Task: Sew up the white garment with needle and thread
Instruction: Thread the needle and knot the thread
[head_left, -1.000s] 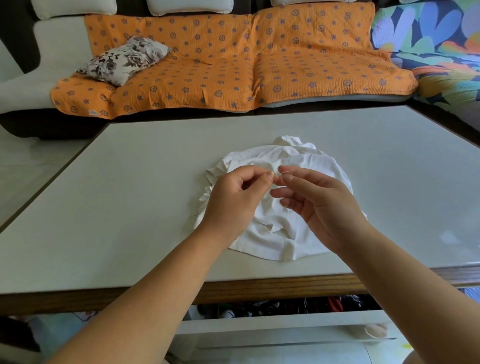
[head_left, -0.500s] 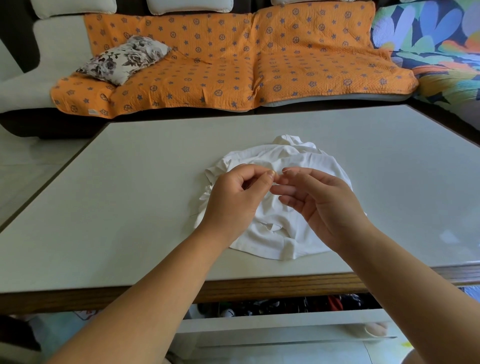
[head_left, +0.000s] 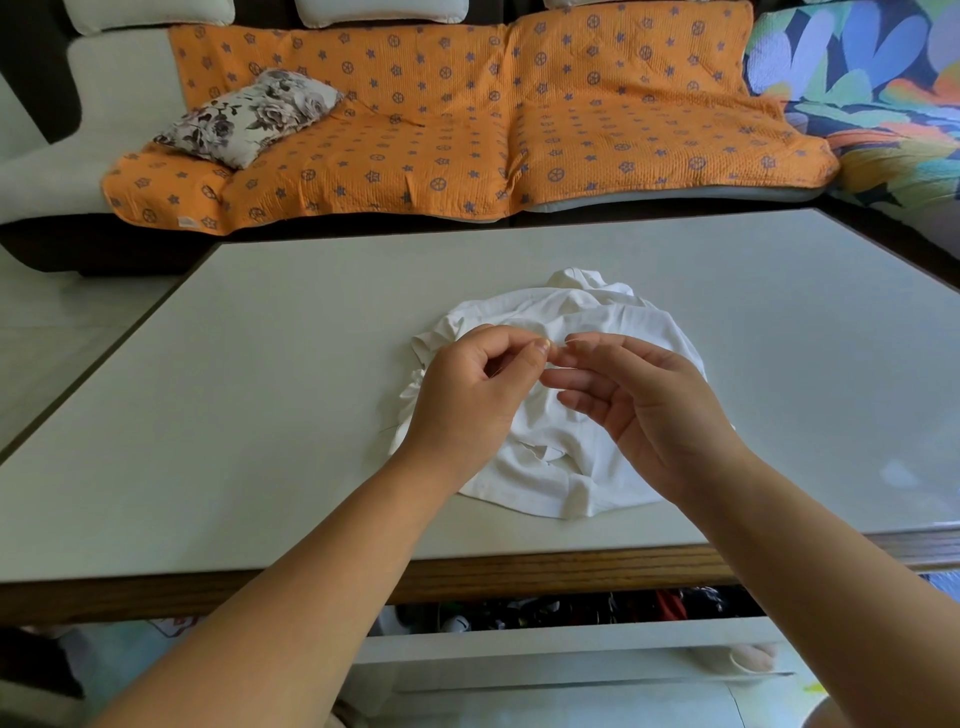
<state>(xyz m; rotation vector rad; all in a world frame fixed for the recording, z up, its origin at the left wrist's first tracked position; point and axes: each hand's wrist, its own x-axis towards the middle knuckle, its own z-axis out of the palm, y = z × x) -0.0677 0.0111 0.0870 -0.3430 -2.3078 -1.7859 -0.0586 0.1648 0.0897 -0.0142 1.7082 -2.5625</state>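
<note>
left hand (head_left: 467, 400): fingers (head_left: 530, 364) clenched in a thumb-index pinch; held item too small to tell.
right hand (head_left: 654, 415): fingers (head_left: 602, 345) loosely extended, index tip just beside the left pinch; grasp cannot tell.
crumpled white cotton garment (head_left: 545, 483): on pale wood-edged desk (head_left: 260, 415), under and beyond both fingers, not gripped.
done: no stitches visible.
left: likely at needle-threading stage (needle, thread not discernible); all sewing ahead.

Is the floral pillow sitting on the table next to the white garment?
No, the floral pillow lies on the orange sofa cover behind the table, well apart from the white garment.
</note>
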